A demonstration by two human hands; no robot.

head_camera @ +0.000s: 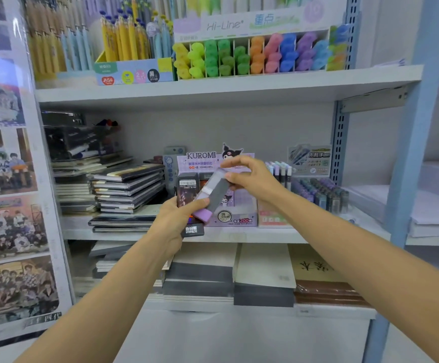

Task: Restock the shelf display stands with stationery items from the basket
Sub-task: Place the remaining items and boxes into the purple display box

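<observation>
Bright, even light. Shadow sits under the upper shelf (213,87); glare streaks the photo sheet (9,74) at left. My right hand (252,179) and its lead case (213,195) look blurred; frame edges bow.

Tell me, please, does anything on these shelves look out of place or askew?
Yes: the notebooks on the middle shelf, left of the Kuromi stand, are piled unevenly, tilted and fanned rather than squared. Nothing looks spilled or damaged. The left hand and right hand hold a case between them.
</observation>
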